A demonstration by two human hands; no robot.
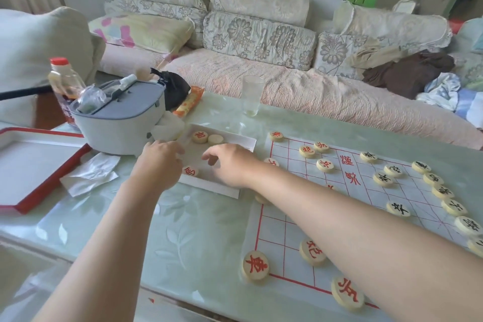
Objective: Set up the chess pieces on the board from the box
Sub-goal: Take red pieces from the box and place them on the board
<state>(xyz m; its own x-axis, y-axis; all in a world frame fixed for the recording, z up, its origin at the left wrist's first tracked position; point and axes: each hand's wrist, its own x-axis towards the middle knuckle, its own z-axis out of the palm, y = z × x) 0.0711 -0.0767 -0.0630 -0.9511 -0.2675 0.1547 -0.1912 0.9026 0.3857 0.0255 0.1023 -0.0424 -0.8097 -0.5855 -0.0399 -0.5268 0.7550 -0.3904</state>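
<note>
Your right hand (230, 165) hung over the box (245, 142), fingers loosely curled and apart, holding nothing; your left hand (159, 162) hid its fingers at the box's edge, so I could not tell their state; the red-marked piece (190, 171) lay in the box between both hands; you would have done well to pinch it by its rim while steadying the box.

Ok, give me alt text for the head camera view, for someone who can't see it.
A left hand and right hand reach into a shallow white box holding three visible round chess pieces. Beside it, a red-lined board already carries many red- and black-lettered pieces.
</note>
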